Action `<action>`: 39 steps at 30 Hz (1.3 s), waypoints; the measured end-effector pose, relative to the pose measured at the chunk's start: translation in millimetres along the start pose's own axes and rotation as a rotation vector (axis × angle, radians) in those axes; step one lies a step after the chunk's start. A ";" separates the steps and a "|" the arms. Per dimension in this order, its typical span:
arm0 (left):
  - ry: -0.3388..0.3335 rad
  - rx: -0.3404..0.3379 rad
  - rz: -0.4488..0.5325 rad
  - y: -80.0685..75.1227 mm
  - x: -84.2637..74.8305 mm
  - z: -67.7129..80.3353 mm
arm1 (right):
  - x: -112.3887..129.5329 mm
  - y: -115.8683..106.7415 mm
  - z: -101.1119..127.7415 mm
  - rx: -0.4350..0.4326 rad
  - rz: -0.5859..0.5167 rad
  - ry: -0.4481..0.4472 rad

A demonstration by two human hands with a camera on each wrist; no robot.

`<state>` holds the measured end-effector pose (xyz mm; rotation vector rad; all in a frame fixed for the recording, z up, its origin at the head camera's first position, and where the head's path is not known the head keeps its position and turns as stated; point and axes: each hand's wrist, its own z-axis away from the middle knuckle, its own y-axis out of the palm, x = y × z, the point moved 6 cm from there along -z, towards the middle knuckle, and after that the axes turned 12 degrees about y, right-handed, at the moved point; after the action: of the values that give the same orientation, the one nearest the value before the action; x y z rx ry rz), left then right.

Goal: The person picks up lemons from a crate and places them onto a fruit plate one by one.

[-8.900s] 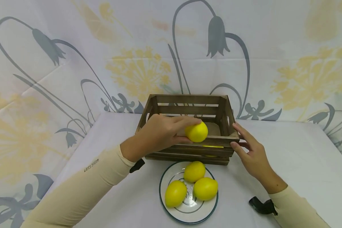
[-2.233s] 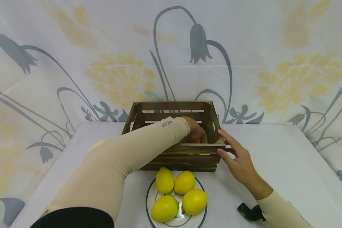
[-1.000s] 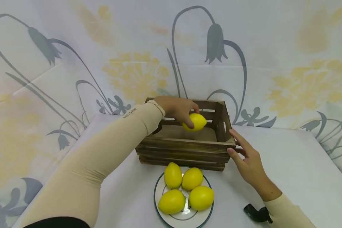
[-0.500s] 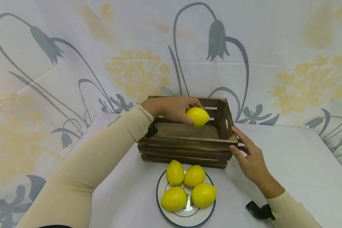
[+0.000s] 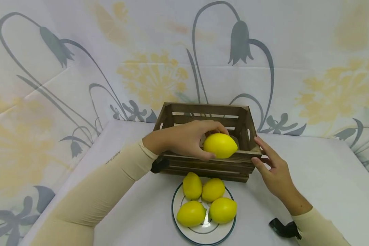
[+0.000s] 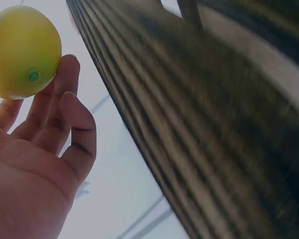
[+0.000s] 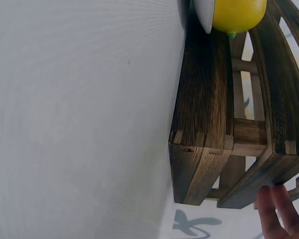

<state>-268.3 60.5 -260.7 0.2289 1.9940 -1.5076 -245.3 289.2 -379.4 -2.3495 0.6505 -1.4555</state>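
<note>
My left hand [image 5: 189, 138] holds a yellow lemon [image 5: 220, 146] over the front rim of a brown slatted wooden crate [image 5: 203, 168]. In the left wrist view, fingers curl around the lemon [image 6: 25, 52], whose green stem end shows. My right hand [image 5: 275, 174] grips the crate's right front corner, thumb at the front and fingers on the end slats. Just in front of the crate, a white plate [image 5: 200, 235] with a dark rim bears several lemons [image 5: 191, 213]. Hand and lemon hide much of the crate's inside.
White cloth [image 5: 129, 212] covers the table, and a flower-patterned cloth [image 5: 153, 78] hangs behind and at the left. A black wrist mount [image 5: 284, 228] sits below the right wrist. The right wrist view shows a plate lemon [image 7: 239, 15] close to the crate's front.
The left hand, earlier reaching down inside the crate, has lifted a lemon out and come forward over the front rim. The plate carries one more lemon than at first. The right hand stays put.
</note>
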 end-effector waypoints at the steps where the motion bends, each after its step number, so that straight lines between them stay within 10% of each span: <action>1: 0.018 0.000 0.001 3.3 -3.7 1.9 | 0.0 -0.1 0.0 -0.001 0.002 0.003; 9: 0.094 0.039 -0.061 41.3 -26.9 26.9 | -0.1 0.5 -0.9 -0.007 0.000 0.008; 21: -0.063 0.146 -0.108 98.5 -4.6 55.0 | 0.5 -4.0 1.4 -0.025 -0.036 -0.001; 39: -0.043 0.129 -0.440 110.2 -9.5 49.4 | 2.6 -28.0 10.3 0.114 0.104 0.096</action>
<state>-189.0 54.1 -352.1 -0.2043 1.9998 -1.8957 -228.9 311.9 -368.7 -2.1389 0.6841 -1.5243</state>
